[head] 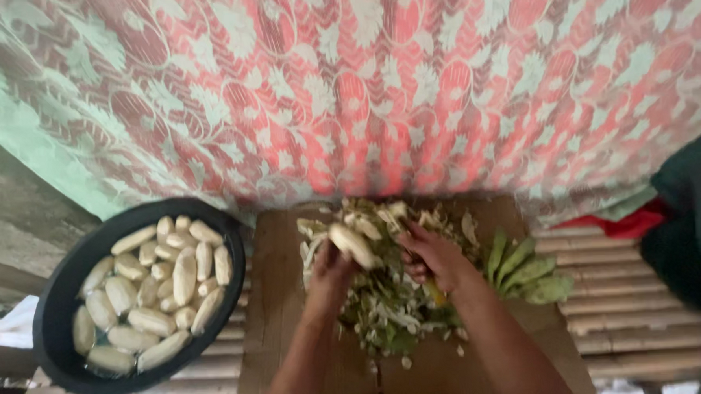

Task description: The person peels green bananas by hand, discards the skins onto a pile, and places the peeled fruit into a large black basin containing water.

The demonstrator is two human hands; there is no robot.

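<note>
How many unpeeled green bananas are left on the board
4 or so unpeeled green bananas, in one bunch on the wooden board just right of the right hand, beside the peel pile. More may be hidden underneath.

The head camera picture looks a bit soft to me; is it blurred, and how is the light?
Head view: soft even daylight, no hard shadows or glare; the patterned cloth up top is smeared and blurred; the left hand, right hand and the peeled banana between them are slightly soft; the black basin reads clearer; edges bow slightly.
</note>
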